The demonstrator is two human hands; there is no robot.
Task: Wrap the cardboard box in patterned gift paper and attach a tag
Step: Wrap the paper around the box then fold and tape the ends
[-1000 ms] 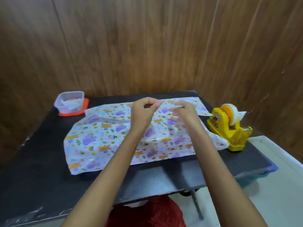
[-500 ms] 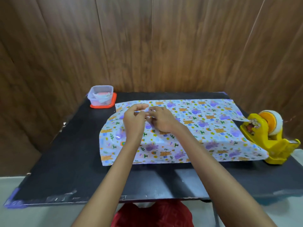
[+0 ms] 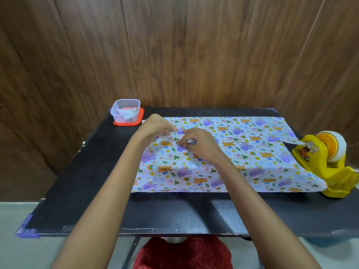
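Observation:
The patterned gift paper (image 3: 252,166) lies folded over the cardboard box in the middle of the black table (image 3: 93,183). The box itself is fully hidden under it. The paper's two edges meet in a seam (image 3: 233,141) that runs left to right across the top. My left hand (image 3: 155,127) and my right hand (image 3: 200,146) are together at the left end of this seam. Their fingertips pinch what looks like a short strip of clear tape (image 3: 191,141) down onto the paper. No tag can be made out.
A yellow tape dispenser (image 3: 326,162) stands at the table's right edge, touching the paper's corner. A clear plastic container (image 3: 126,111) with small bits inside sits on a red lid at the back left. Wooden wall panels rise behind the table. Red cloth (image 3: 182,253) shows below the front edge.
Both hands came down from above the paper's middle to the left end of the seam and drew close together. The view has swung left, so the dispenser now sits further right.

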